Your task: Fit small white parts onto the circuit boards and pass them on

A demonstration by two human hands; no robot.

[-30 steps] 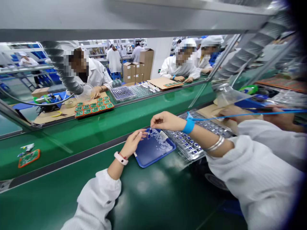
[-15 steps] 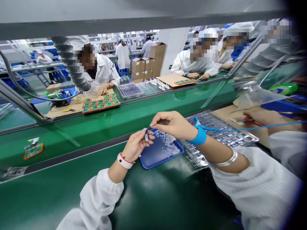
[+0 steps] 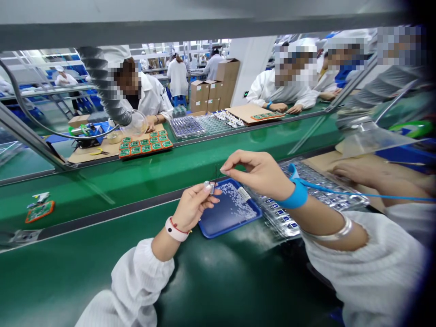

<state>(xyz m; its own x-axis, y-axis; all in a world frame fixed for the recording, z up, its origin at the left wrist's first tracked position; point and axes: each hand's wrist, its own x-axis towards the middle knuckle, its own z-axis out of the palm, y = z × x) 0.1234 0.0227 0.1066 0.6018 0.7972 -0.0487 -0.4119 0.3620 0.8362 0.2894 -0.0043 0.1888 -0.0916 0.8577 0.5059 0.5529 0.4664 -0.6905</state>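
My left hand [image 3: 193, 205] is closed, its thumb and fingers pinching a small silvery component [image 3: 211, 187] with thin dark wires rising from it. Up and to the right of it, my right hand [image 3: 254, 175] has thumb and forefinger pressed together near the top of a wire. What lies between those fingertips, if anything, is too small to make out. Below both hands sits a blue tray [image 3: 216, 227] scattered with small whitish pieces [image 3: 243, 210]. A blue strap [image 3: 292, 195] with a cord circles my right wrist.
Clear blister trays [image 3: 288, 225] with small silvery parts lie right of the blue tray. A co-worker's hand [image 3: 357, 172] rests farther right. Left on the green belt is an orange-framed circuit board [image 3: 40, 211]. Across the line, co-workers sit by a panel of boards [image 3: 146, 145].
My right hand has moved slightly up and right, away from my left hand. A dark wire now stands up more plainly from the component. The co-worker's hand at right has shifted.
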